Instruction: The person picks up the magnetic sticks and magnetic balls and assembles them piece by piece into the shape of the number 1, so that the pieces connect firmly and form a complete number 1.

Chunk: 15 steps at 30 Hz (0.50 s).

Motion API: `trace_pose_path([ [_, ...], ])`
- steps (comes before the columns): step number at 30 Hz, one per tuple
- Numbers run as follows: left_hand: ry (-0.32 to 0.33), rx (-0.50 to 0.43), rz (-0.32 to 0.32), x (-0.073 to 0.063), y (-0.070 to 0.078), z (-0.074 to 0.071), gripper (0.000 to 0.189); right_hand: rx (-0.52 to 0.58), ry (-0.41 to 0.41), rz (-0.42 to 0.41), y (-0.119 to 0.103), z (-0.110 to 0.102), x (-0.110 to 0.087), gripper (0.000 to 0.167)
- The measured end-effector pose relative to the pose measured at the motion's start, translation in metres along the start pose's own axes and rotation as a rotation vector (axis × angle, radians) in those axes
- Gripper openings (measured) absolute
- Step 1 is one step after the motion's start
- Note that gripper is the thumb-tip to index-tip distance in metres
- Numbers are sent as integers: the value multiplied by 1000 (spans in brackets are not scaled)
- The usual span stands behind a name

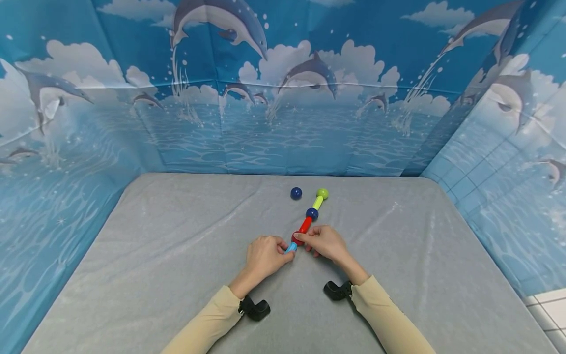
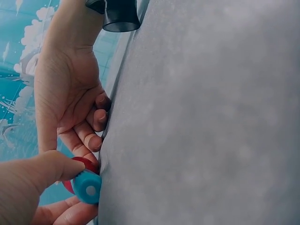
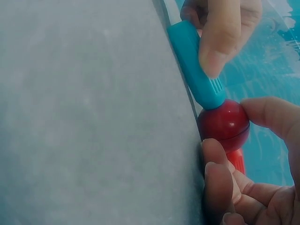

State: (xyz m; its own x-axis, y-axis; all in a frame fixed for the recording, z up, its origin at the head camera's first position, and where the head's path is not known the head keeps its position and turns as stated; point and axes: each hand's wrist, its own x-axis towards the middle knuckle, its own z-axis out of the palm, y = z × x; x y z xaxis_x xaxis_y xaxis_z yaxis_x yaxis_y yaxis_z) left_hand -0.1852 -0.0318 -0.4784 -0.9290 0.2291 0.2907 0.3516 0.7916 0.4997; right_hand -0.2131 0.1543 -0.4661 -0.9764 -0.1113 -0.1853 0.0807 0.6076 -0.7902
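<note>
A chain of balls and rods lies on the grey table, running from a lime ball (image 1: 323, 193) through a lime rod (image 1: 317, 203), a dark blue ball (image 1: 312, 214) and a red rod (image 1: 305, 225) to a dark red ball (image 3: 224, 124). At the near end a light blue rod (image 3: 194, 63) touches the red ball. My left hand (image 1: 264, 255) pinches this blue rod between thumb and fingers. With thumb and fingers, my right hand (image 1: 326, 242) holds the red ball. In the left wrist view the blue rod's round end (image 2: 90, 187) faces the camera, partly covering the red ball.
A loose dark blue ball (image 1: 296, 193) lies left of the lime ball near the table's far edge. The grey cloth-covered table (image 1: 177, 236) is enclosed by a blue dolphin-print curtain (image 1: 287, 128). Black wrist cameras (image 1: 256, 309) sit on both wrists.
</note>
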Motion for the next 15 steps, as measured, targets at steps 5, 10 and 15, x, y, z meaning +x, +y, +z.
trace_pose_path([
  [5, -9, -16, -4, 0, 0, -1, 16, -3, 4, -1, 0, 0, 0, 44],
  [10, -32, -36, -16, 1, -1, -3, 15, -1, 5, 4, 0, 1, 1, 44],
  [15, -47, -51, -22, 2, -2, -2, 15, 3, 3, 1, 1, 1, 1, 43],
])
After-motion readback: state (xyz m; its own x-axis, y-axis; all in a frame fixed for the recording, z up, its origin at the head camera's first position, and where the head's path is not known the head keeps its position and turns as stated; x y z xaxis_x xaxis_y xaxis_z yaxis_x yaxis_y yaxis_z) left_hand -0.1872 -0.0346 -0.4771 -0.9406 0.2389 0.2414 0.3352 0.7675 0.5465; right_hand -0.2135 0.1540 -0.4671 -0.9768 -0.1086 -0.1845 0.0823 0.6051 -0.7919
